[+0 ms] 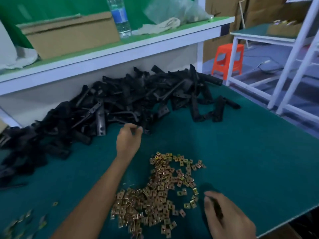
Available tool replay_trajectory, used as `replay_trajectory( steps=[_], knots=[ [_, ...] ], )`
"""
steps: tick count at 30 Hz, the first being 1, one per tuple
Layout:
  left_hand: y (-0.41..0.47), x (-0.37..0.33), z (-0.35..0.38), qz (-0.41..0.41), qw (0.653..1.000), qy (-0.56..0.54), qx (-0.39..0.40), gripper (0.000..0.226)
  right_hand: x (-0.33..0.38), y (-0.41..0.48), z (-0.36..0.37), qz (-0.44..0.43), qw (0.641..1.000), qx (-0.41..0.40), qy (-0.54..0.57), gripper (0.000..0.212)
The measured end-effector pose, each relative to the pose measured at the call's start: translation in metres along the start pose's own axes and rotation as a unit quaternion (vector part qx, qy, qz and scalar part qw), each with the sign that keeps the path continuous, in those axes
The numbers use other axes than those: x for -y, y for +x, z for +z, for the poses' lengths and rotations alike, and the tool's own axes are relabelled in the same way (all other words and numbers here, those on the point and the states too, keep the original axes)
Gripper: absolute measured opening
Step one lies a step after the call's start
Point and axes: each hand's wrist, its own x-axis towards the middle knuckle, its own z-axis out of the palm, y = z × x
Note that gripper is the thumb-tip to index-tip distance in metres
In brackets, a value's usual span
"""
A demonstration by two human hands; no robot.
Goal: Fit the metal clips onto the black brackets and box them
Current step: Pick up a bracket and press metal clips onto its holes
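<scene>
Left hand: the left hand [128, 142] is stretched forward, away from the body, to the near edge of the bracket heap. Its fingers are curled and thumb and forefinger are close together, right at the end of one small bracket [146, 131]. Whether it already has that piece cannot be told.
Right hand: the right hand [226, 216] lies low over the table, close to the body, with fingers loosely straight and pointing toward the clips. It is blurred, and nothing shows in it.
Clips: the metal clips [155, 192] lie in a loose spread between the two hands, just left of the right hand's fingertips. The right hand is plainly the nearer.
Brackets: the black brackets [120, 104] are piled in a long heap along the far side of the green table [241, 144], running from near left to far right. The left hand alone reaches them.
Key relation: brackets lie ahead and clips lie near, so the likely next move is bracket in the left hand, clip in the right, joined in between.
Box: a cardboard box [72, 35] sits on the shelf above the heap, beside a water bottle [120, 16]. Whether it is the packing box cannot be told.
</scene>
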Motion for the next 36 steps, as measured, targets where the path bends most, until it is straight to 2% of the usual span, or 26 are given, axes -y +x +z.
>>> replay_trajectory(
  steps=[1,4,7,8,11,15,18,19,21,23,26,30,31,33,36],
  knots=[
    [0.014,-0.002,0.003,-0.015,1.0,-0.012,-0.015,0.042,-0.002,0.0,0.003,-0.009,1.0,-0.007,0.012,0.007],
    [0.05,-0.008,0.009,-0.094,0.994,-0.058,-0.026,0.056,-0.007,0.003,0.011,-0.008,0.999,0.003,0.036,0.025],
    [0.072,-0.002,0.013,-0.12,0.992,-0.021,-0.011,0.042,-0.015,0.005,0.018,0.013,1.0,0.023,0.016,0.052],
    [0.075,0.0,0.013,-0.117,0.993,-0.02,-0.008,0.037,-0.016,0.003,0.018,0.021,0.999,0.021,0.029,0.048],
    [0.078,0.004,0.009,-0.116,0.989,-0.087,-0.017,0.046,-0.018,0.0,0.016,0.001,0.999,0.005,0.051,0.019],
    [0.044,0.011,-0.021,-0.182,0.943,-0.276,-0.043,0.015,-0.011,-0.002,0.011,-0.022,0.999,-0.011,0.038,0.017],
    [-0.009,0.017,-0.056,-0.149,0.928,-0.339,-0.043,0.036,-0.001,-0.001,0.005,-0.016,1.0,-0.018,0.009,0.024],
    [-0.027,0.019,-0.067,-0.137,0.925,-0.351,-0.044,0.037,0.002,-0.001,0.002,-0.013,1.0,-0.016,-0.002,0.027],
    [-0.061,0.021,-0.086,-0.092,0.93,-0.354,-0.041,0.02,0.009,0.0,-0.003,0.004,1.0,-0.002,-0.017,0.022],
    [-0.092,0.022,-0.101,-0.062,0.939,-0.335,-0.039,0.018,0.011,-0.002,-0.004,0.031,0.999,0.016,-0.015,0.006],
    [-0.143,0.02,-0.115,-0.067,0.937,-0.341,-0.021,0.022,0.009,-0.002,-0.011,0.068,0.993,0.084,0.052,0.05],
    [-0.22,0.02,-0.099,-0.104,0.923,-0.367,0.054,0.021,0.014,-0.011,-0.024,-0.019,0.976,0.174,0.131,0.089],
    [-0.235,0.019,-0.093,-0.112,0.919,-0.375,0.056,0.023,0.016,-0.015,-0.024,-0.065,0.972,0.187,0.129,0.09],
    [-0.249,0.014,-0.084,-0.139,0.908,-0.393,0.032,0.028,0.019,-0.022,-0.023,-0.123,0.961,0.203,0.143,0.074],
    [-0.246,0.006,-0.082,-0.152,0.909,-0.389,-0.004,0.027,0.024,-0.025,-0.022,-0.092,0.962,0.158,0.205,0.049]
  ],
)
